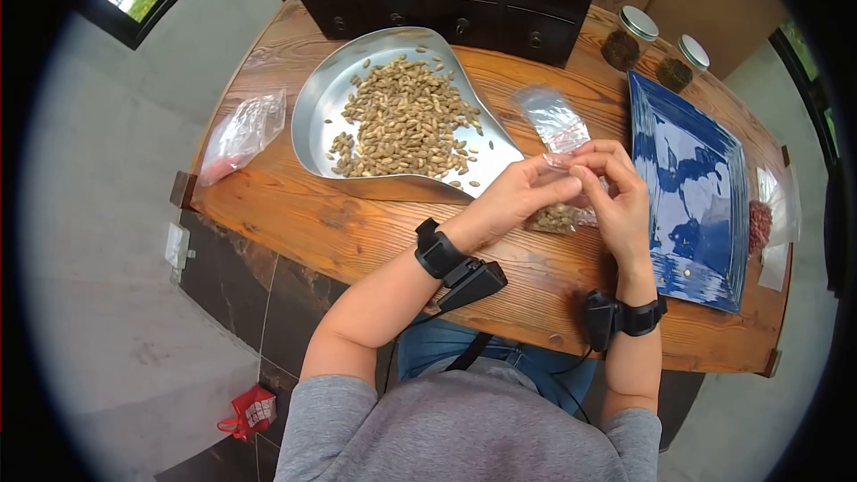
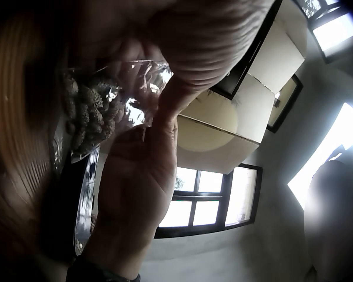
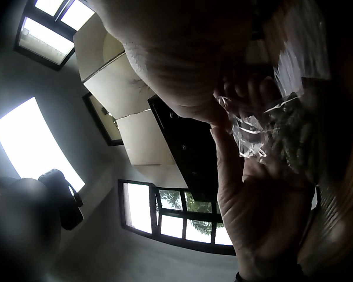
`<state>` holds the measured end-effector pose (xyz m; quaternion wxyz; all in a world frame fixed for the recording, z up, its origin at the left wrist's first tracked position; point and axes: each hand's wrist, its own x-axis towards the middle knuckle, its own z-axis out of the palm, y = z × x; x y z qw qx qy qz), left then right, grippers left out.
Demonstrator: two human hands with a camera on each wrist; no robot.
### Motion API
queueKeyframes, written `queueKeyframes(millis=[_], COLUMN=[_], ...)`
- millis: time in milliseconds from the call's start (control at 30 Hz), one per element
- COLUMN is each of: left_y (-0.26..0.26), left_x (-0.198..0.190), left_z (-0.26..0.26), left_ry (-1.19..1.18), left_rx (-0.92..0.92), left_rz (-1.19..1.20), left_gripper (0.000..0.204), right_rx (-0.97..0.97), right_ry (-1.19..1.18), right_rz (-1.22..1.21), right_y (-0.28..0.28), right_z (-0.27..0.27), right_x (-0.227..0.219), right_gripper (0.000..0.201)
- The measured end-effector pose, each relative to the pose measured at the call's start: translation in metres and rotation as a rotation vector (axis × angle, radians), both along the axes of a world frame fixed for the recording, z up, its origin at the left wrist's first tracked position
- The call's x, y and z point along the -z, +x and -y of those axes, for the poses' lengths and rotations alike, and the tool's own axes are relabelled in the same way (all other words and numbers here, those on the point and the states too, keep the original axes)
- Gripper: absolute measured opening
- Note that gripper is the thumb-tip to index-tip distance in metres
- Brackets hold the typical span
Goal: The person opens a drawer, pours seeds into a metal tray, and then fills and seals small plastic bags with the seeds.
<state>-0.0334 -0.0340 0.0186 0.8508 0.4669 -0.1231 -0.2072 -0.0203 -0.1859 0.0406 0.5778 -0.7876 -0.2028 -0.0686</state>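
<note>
Beside the metal pan's point(image 1: 493, 159) narrow end, left hand point(image 1: 511, 199) and right hand point(image 1: 622, 205) come together, both pinching the top of the seed bag point(image 1: 552, 220), equally near; its length seems to run down below the fingers.

Left grip point(image 1: 514, 199) and right grip point(image 1: 624, 203) meet, pinching.

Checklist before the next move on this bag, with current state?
1. Left hand and right hand both pinching the bag near its top: ok.
2. Pods inside the bag: ok, visible through plastic.
3. Bag sealed: cannot tell, fingers cover the top.
4. Left hand clear of the metal pan: cannot tell, it overlaps the narrow end.
5. Lids on both jars: ok.
</note>
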Motion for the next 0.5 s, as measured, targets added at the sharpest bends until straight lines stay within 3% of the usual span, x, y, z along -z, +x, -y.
queueKeyframes(millis=[67, 133, 167, 300, 333, 400, 467, 500], left_y=[0.001, 0.002, -0.001, -0.003, -0.001, 0.003, 0.006, 0.005], left_x=[0.0, -0.001, -0.008, -0.005, -0.002, 0.007, 0.014, 0.011], left_z=[-0.005, -0.009, -0.011, -0.007, -0.007, -0.004, 0.0, 0.0], left_ry=[-0.038, -0.031, 0.052, 0.065, 0.117, 0.162, 0.278, 0.377], left_rx=[0.043, 0.208, 0.233, 0.146, 0.101, 0.05, 0.052, 0.042], left_rz=[-0.031, 0.098, 0.099, 0.188, 0.185, 0.179, 0.225, 0.212], left_gripper=[0.043, 0.049, 0.051, 0.043, 0.041, 0.04, 0.038, 0.039], right_rx=[-0.058, -0.211, -0.277, -0.426, -0.434, -0.256, -0.206, -0.248], right_ry=[-0.008, -0.062, -0.065, -0.067, -0.074, 0.031, -0.032, -0.183], right_rz=[-0.015, -0.012, -0.052, -0.098, -0.097, -0.157, -0.06, -0.057], right_y=[-0.002, -0.003, -0.004, -0.003, 0.0, 0.008, 0.019, 0.022], right_z=[0.004, 0.005, 0.005, 0.007, 0.007, 0.004, -0.009, -0.019], right_x=[-0.004, -0.01, -0.013, -0.024, -0.027, -0.032, -0.039, -0.047], right_gripper=[0.007, 0.007, 0.007, 0.009, 0.009, 0.014, 0.02, 0.021])
